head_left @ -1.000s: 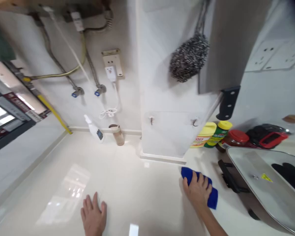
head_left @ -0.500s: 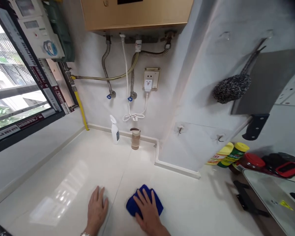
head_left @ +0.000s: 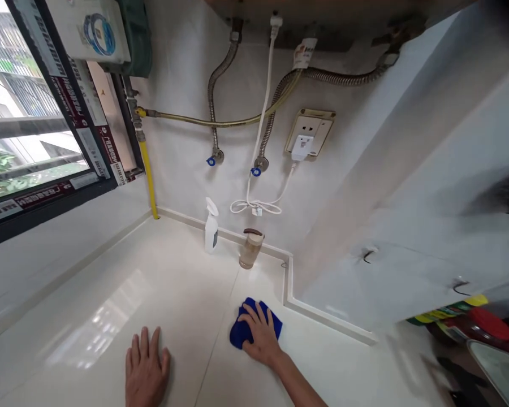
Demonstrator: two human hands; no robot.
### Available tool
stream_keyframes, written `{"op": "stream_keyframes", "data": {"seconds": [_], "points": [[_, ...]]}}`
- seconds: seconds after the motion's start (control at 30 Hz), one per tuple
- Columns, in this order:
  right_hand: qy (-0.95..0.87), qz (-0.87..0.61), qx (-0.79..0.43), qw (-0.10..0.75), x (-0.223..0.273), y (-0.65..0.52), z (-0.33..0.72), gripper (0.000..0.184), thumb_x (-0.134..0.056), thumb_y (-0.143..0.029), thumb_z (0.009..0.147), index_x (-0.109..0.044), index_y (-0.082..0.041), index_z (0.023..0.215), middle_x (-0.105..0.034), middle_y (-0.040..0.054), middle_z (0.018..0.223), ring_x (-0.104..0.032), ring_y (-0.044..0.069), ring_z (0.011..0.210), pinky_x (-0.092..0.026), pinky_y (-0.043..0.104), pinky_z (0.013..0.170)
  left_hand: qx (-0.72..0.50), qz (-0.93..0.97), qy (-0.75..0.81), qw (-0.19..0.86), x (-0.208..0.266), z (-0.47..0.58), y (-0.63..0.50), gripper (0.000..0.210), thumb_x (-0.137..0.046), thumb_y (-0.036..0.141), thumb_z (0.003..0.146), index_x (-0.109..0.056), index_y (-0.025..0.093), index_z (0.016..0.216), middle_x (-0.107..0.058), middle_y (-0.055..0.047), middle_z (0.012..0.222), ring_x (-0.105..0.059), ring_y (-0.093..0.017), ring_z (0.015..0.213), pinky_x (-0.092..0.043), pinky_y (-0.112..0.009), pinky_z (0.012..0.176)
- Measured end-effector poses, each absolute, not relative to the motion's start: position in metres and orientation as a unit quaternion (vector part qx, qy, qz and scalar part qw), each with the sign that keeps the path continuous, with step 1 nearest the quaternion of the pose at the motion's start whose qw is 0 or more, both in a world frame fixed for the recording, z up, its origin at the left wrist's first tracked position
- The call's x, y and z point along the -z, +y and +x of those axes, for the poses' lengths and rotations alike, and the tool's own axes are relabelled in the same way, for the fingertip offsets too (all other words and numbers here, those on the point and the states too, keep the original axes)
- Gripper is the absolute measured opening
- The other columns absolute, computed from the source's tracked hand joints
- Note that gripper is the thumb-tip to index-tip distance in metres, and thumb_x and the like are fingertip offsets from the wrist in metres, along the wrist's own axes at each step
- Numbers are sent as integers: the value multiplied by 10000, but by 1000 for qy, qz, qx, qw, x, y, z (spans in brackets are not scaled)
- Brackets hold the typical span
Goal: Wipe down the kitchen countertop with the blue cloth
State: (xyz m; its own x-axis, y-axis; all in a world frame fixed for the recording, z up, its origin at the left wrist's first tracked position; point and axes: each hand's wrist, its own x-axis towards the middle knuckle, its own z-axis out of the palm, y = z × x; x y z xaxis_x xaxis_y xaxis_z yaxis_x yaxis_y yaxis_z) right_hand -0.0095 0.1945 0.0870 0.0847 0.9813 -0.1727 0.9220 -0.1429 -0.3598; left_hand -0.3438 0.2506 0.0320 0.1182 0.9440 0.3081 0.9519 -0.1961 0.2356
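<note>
Soft blue cloth (head_left: 254, 330) on glossy, smooth cream countertop (head_left: 110, 322); ribbed metal hoses (head_left: 275, 107); clear plastic jar (head_left: 250, 251).

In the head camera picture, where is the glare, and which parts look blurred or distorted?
Head view: daylight from the window makes a bright glare patch on the glossy countertop, left of the left hand. The right hand on the blue cloth is sharp. The right edge is smeared by motion blur around the jars. Wide-angle distortion tilts the walls.
</note>
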Motion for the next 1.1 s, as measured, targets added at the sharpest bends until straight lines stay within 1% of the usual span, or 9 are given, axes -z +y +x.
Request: {"op": "stream_keyframes", "data": {"seconds": [0.13, 0.33, 0.53, 0.7, 0.77, 0.87, 0.93, 1.03, 1.1], "points": [[-624, -757, -157, 113, -77, 239, 31, 638, -563, -223, 595, -581, -331, 1224, -374, -49, 1574, -138, 291, 1516, -34, 606, 1216, 189, -749, -635, 12, -29, -347, 253, 605, -286, 408, 951, -509, 115, 1431, -372, -193, 1590, -128, -325, 1551, -233, -562, 1223], [-542, -826, -104, 118, -52, 284, 86, 558, -533, -255, 728, -526, -320, 1282, -312, -35, 1597, -119, 307, 1509, -78, 633, 1201, 186, -752, -631, 21, -25, -349, 252, 604, -294, 419, 951, -511, 118, 1428, -377, -205, 1585, -150, -338, 1546, -282, -588, 1195], [-509, -849, -71, 119, -49, 314, 104, 550, -537, -284, 757, -525, -325, 1305, -342, -13, 1576, -195, 335, 1481, -176, 646, 1178, 191, -758, -622, 39, -20, -352, 253, 591, -319, 419, 949, -510, 136, 1432, -391, -192, 1581, -177, -344, 1539, -331, -595, 1171], [-508, -853, -34, 113, -58, 304, 74, 619, -523, -285, 786, -491, -224, 1401, -324, 88, 1588, -191, 399, 1475, -150, 643, 1183, 185, -756, -627, 42, -23, -352, 252, 569, -356, 395, 946, -516, 140, 1429, -409, -181, 1575, -226, -342, 1525, -322, -584, 1188], [-519, -848, -27, 107, -58, 289, 48, 650, -536, -279, 775, -488, -207, 1419, -330, 109, 1587, -205, 422, 1469, -151, 650, 1179, 183, -754, -630, 40, -24, -352, 252, 566, -360, 391, 945, -516, 142, 1430, -405, -181, 1578, -241, -346, 1519, -321, -587, 1189], [-551, -827, -24, 107, -54, 254, 4, 674, -569, -277, 747, -509, -231, 1416, -333, 92, 1594, -205, 422, 1475, -145, 644, 1187, 186, -748, -636, 29, -27, -349, 251, 562, -363, 378, 945, -521, 133, 1425, -399, -188, 1580, -245, -356, 1516, -305, -591, 1197], [-581, -805, -26, 122, -51, 224, -24, 682, -591, -278, 732, -522, -247, 1410, -319, 82, 1605, -179, 416, 1488, -117, 636, 1202, 188, -743, -642, 15, -31, -347, 251, 560, -370, 367, 944, -520, 123, 1425, -391, -198, 1583, -240, -364, 1516, -288, -595, 1204], [-622, -767, -46, 148, -50, 173, -53, 696, -619, -285, 726, -519, -259, 1414, -254, 77, 1634, -105, 405, 1510, -50, 641, 1217, 189, -739, -647, -4, -36, -343, 251, 558, -385, 350, 943, -508, 112, 1433, -381, -212, 1585, -236, -375, 1516, -277, -601, 1207], [-642, -743, -86, 168, -51, 140, -63, 677, -615, -334, 776, -489, -269, 1438, -200, 69, 1651, -56, 388, 1520, -31, 657, 1218, 195, -740, -644, -6, -39, -343, 251, 551, -387, 329, 946, -504, 98, 1433, -377, -225, 1583, -226, -382, 1518, -275, -599, 1209]]}}
